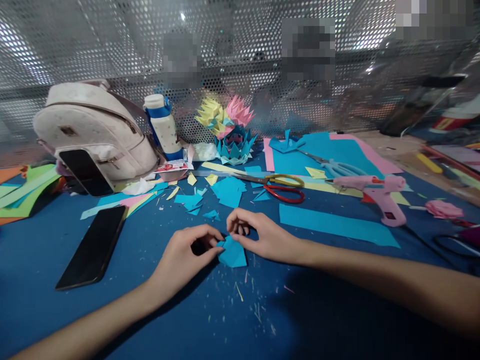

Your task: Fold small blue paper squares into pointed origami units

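A small folded piece of blue paper [233, 254] is held between my two hands, just over the blue tabletop. My left hand [193, 246] pinches its left edge between thumb and fingers. At its upper edge, my right hand [258, 234] grips the paper with the thumb in front and the fingers curled. Beyond the hands lie several cut blue paper pieces [228, 191]. Scissors [285, 186] with one yellow and one red handle rest behind my right hand. To its right is a long blue paper strip [337, 225].
A pink glue gun [375, 187] with a cord stands at right. Folded paper flowers [236, 145], a bottle [163, 127] and a backpack [93, 130] line the back, before a perforated metal screen. A black phone [93, 247] lies at left; another phone [86, 172] leans on the backpack.
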Available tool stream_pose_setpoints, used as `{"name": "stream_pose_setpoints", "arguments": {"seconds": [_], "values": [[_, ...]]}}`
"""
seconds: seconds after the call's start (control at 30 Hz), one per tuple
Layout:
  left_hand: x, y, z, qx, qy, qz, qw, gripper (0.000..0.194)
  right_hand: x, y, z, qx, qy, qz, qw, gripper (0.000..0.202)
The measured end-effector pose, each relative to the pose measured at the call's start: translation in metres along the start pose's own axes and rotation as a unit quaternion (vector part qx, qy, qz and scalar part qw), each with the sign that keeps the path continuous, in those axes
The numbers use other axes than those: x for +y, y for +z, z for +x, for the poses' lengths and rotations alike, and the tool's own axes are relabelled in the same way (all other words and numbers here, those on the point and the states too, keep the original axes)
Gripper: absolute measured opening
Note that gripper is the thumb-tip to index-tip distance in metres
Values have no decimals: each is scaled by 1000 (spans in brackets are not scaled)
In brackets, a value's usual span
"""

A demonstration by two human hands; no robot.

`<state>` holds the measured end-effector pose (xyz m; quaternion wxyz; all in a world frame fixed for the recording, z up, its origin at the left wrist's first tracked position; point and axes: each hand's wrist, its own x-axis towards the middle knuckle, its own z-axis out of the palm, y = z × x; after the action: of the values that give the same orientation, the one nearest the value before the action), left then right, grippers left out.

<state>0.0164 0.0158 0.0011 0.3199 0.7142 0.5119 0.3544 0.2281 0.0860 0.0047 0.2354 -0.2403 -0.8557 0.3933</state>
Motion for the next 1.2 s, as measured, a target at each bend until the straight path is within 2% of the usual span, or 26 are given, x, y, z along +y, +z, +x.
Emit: {"name": "stream_pose_setpoints", "arguments": {"seconds": [0.3, 0.4, 0.47, 0.57, 0.63, 0.73, 0.83, 1.03, 1.2], "values": [[-7, -1, 0, -6, 35, 96, 995, 17, 7, 2, 0, -28, -10, -29, 999, 20], [-4, 0, 1, -14, 89, 150, 985, 19, 7, 2, 1, -36, -9, -35, 999, 21], [-2, -1, 1, -14, 140, 201, 969, 12, 7, 1, 1, -38, -14, -50, 998, 18], [-1, -2, 2, -8, 178, 248, 952, 13, 9, -1, 1, -38, -64, -107, 992, 10], [-2, -3, 3, -6, 182, 259, 948, 18, 9, -3, 0, -41, -122, -179, 975, 8], [-4, -4, 4, -7, 181, 266, 947, 17, 9, -7, -3, -46, -204, -295, 932, 20], [-5, -4, 5, -8, 189, 278, 942, 14, 9, -10, -4, -52, -246, -343, 905, 26], [-9, -3, 10, -10, 231, 310, 922, 30, 12, -10, -1, -48, -241, -312, 918, 24], [-11, -3, 12, 0, 285, 343, 895, 29, 15, -9, 1, -49, -239, -291, 925, 23]]}}
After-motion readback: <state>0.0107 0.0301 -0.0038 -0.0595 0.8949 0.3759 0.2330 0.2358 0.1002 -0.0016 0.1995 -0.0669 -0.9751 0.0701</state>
